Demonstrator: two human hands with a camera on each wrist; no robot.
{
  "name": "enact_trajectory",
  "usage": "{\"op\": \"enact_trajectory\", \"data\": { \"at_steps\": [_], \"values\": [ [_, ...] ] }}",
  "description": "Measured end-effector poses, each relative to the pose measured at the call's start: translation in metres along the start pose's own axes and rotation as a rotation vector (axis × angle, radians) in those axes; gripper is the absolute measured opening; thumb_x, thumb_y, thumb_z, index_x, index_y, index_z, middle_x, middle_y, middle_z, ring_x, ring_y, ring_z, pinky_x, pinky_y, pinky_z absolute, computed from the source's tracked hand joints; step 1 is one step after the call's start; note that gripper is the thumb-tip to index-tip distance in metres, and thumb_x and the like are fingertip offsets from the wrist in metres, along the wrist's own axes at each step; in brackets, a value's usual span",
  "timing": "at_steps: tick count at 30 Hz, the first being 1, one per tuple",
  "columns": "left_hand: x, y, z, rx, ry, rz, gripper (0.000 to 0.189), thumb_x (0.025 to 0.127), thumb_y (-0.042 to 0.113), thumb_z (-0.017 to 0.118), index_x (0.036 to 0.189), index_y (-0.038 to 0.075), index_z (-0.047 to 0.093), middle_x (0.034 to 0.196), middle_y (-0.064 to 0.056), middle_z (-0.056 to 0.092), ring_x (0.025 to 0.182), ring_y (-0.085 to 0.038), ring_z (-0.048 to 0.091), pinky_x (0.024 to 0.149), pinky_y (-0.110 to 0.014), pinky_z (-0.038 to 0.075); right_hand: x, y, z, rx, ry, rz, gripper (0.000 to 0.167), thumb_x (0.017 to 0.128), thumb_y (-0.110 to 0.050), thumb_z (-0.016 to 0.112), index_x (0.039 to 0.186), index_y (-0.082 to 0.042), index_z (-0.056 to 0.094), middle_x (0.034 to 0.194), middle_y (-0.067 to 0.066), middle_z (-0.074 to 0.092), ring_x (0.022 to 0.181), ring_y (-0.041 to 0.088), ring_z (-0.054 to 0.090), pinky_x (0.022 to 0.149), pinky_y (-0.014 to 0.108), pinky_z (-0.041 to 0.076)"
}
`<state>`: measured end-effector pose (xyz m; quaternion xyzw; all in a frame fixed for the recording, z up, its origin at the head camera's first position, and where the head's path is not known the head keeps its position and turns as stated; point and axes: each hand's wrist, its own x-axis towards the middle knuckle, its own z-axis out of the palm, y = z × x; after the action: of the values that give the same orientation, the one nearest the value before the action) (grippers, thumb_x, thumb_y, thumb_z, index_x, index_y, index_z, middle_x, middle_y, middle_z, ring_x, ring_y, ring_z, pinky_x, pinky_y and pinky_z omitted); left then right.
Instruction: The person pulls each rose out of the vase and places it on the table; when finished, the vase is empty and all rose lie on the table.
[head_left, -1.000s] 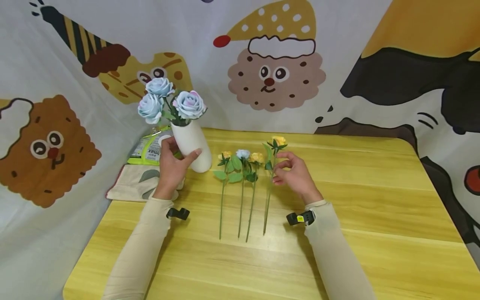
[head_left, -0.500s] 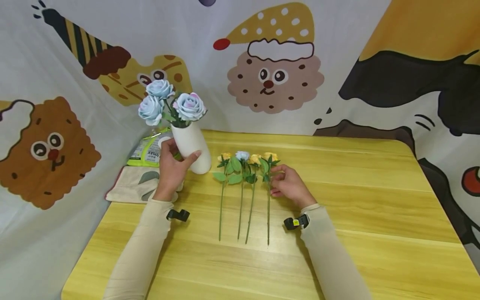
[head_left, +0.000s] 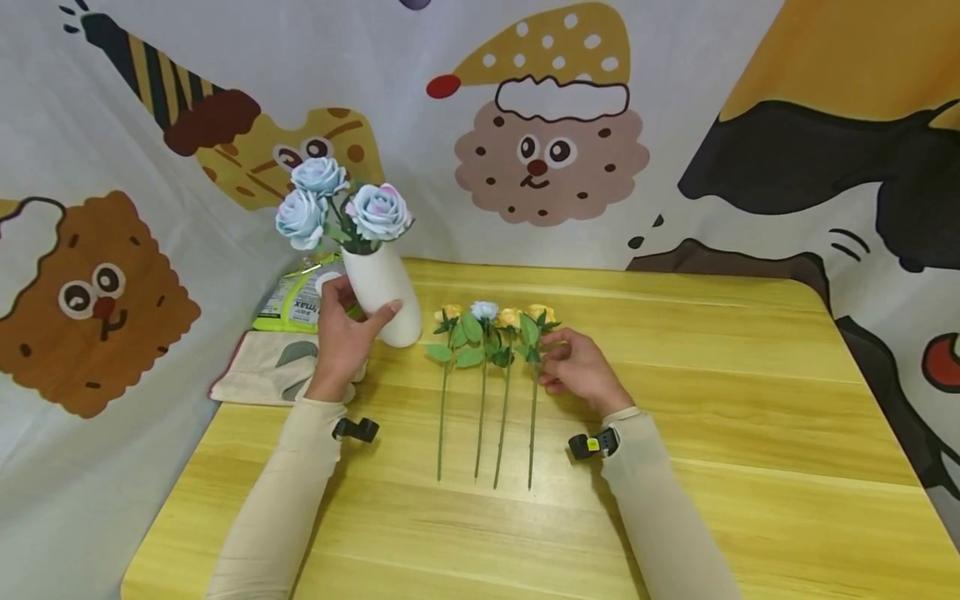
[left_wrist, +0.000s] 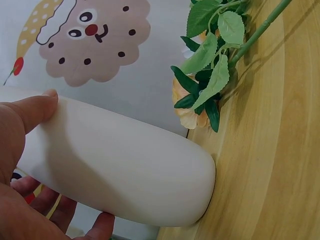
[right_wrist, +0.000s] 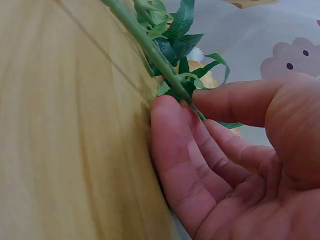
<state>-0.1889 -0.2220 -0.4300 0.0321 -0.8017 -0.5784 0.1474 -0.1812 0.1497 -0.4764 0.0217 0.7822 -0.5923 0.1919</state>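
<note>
My left hand [head_left: 342, 346] grips a white vase [head_left: 384, 292] round its side, thumb on the right and fingers on the left. The left wrist view shows the vase [left_wrist: 115, 160] with its base at the wooden table. Three pale blue roses [head_left: 380, 211] stand in it. My right hand [head_left: 581, 367] is at the rightmost of several stemmed flowers, a yellow flower [head_left: 542, 313]. In the right wrist view its green stem [right_wrist: 157, 60] lies between thumb and fingers. To its left lie a yellow flower [head_left: 510, 318], a blue flower [head_left: 484, 311] and another yellow flower [head_left: 450, 312].
A light glove [head_left: 262, 367] with grey patches lies left of the vase, partly behind my left hand. Beyond it is a green and grey packet [head_left: 291, 304]. A printed cloth [head_left: 420, 150] hangs along the back of the wooden table [head_left: 750, 417].
My right hand has come toward me and slightly left, lowering the rightmost yellow flower into line with the others. Its stem end then shifted a little left. The left hand and vase stay put.
</note>
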Motion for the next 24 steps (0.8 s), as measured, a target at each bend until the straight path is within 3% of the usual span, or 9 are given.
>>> {"op": "enact_trajectory", "data": {
  "at_steps": [7,11,17,24],
  "values": [
    [0.001,-0.003,0.0,0.005,0.0,0.007,0.08,0.088,0.037,0.088,0.146,0.009,0.04,0.143,-0.015,0.05,0.133,-0.026,0.054,0.109,-0.052,0.05,-0.004,-0.012,-0.007,-0.078,0.082,-0.09,0.037,0.099,-0.007,0.068,0.135,-0.003,0.062,0.106,0.018,0.069,0.081,0.029,0.072,0.07,0.034,0.063],
    [0.002,-0.005,0.0,0.009,0.005,0.009,0.08,0.088,0.04,0.088,0.145,0.01,0.041,0.143,-0.014,0.05,0.133,-0.026,0.054,0.109,-0.052,0.05,-0.006,-0.023,-0.008,-0.114,0.123,-0.146,0.033,0.1,-0.015,0.068,0.132,-0.008,0.065,0.104,0.014,0.068,0.084,0.035,0.071,0.071,0.04,0.061],
    [0.002,-0.005,-0.001,0.023,0.0,0.011,0.082,0.088,0.044,0.087,0.146,0.01,0.04,0.144,-0.015,0.049,0.134,-0.027,0.053,0.11,-0.053,0.05,-0.006,-0.044,0.004,-0.099,0.127,-0.248,0.031,0.104,-0.02,0.067,0.131,-0.005,0.067,0.105,0.017,0.068,0.089,0.038,0.071,0.078,0.052,0.061],
    [0.001,-0.004,0.0,0.02,-0.002,0.007,0.081,0.088,0.041,0.087,0.145,0.01,0.04,0.144,-0.014,0.049,0.134,-0.027,0.054,0.11,-0.053,0.05,-0.005,-0.071,0.025,-0.099,0.13,-0.365,0.024,0.104,-0.022,0.068,0.124,-0.01,0.07,0.099,0.01,0.069,0.084,0.034,0.068,0.067,0.035,0.056]
  ]
}}
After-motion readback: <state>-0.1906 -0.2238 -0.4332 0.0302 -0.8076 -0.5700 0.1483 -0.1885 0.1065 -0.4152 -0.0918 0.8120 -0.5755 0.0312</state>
